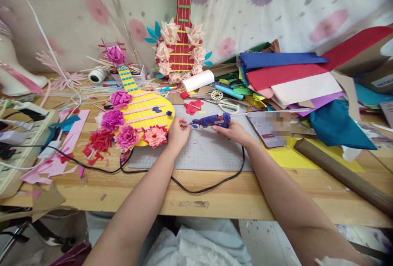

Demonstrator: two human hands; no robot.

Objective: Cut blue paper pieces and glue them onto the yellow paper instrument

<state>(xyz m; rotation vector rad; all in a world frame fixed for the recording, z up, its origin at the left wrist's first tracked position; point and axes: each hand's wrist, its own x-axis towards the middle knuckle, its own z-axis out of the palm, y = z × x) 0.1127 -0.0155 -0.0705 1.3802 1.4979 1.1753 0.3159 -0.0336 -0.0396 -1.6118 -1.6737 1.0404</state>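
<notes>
Head: right hand point(233, 131) grips glue gun point(214, 120), nozzle point(199, 123) leftward, long axis crosswise; left hand point(179, 130) pinches blue scrap point(191, 125).

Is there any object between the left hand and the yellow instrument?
Nothing visible stands between them: the left hand overlaps the rounded edge of the yellow instrument in view, though contact is unclear. The glue gun, in the right hand, is on the left hand's other side.
</notes>
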